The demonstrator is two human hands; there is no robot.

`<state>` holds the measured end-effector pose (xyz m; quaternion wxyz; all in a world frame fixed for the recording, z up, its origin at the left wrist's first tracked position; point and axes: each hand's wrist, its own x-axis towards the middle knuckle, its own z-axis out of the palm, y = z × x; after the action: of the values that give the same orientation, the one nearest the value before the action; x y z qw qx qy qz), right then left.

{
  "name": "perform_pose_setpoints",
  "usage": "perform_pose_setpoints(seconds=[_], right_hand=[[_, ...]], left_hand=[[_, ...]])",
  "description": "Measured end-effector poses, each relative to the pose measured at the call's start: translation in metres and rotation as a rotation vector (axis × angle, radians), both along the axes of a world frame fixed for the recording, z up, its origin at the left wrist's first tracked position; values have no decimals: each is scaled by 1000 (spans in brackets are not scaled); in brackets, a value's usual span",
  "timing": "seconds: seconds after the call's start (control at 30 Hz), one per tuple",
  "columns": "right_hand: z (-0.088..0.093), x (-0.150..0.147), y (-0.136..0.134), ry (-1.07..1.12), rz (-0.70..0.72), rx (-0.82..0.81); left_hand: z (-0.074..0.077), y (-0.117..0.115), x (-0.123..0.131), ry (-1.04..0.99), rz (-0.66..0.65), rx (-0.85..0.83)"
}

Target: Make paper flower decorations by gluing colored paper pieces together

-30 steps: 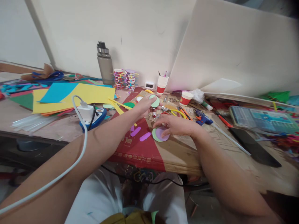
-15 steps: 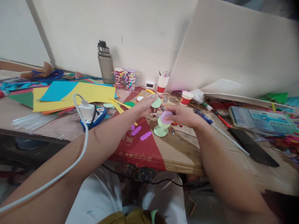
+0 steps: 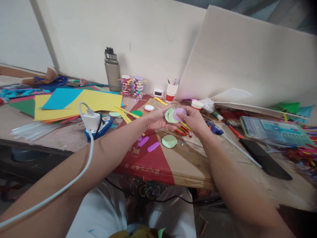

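My left hand (image 3: 158,119) is closed on a light green paper circle (image 3: 167,115), its palm turned up beneath it. My right hand (image 3: 193,118) pinches a purple paper circle (image 3: 176,114), with more light green paper under it. The circles in both hands overlap, fanned out. Below them, on the cardboard (image 3: 190,165), lies another light green circle (image 3: 169,141). To its left are purple paper strips (image 3: 153,147). Red-handled scissors (image 3: 182,131) lie partly hidden beneath my right hand.
Yellow paper (image 3: 99,99), a power strip (image 3: 105,124) and a grey bottle (image 3: 112,71) are on the left. Two decorated stacks (image 3: 138,86) and a paper cup with pens (image 3: 171,92) stand at the back. A plastic case (image 3: 274,130) lies right. A white cable (image 3: 85,165) crosses my left forearm.
My right hand has lifted the purple circle and light green paper up from the circle on the cardboard. It has brought them against the green circle in my left hand.
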<state>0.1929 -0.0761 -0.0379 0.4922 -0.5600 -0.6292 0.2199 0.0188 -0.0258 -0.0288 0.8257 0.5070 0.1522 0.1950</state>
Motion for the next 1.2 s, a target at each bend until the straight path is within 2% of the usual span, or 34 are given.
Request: perform_pose_setpoints(seconds=[0.1,0.17,0.27,0.37,0.63,0.87,1.03,1.2], right_hand=[[2,1,0,31,-54,12],[3,3,0,43,-80,21],[1,5,2,60,-97,29],[0,5,3,79,-101,27],[-3,3,6,20,-60,41],[-2,-6,2,-213,-77,146],[-4,-9,0,-424,-64,250],[-8,-11,1,-493,-22,228]], left_hand=[[1,0,0,-32,20,-45],[1,-2,0,-33,83,-53],[0,-5,0,-33,193,-1],[-1,-6,1,-36,234,66],[-3,-7,0,-49,190,139],[-7,-8,1,-83,162,174],[-6,-11,2,-94,165,140],[-7,-12,3,-75,199,165]])
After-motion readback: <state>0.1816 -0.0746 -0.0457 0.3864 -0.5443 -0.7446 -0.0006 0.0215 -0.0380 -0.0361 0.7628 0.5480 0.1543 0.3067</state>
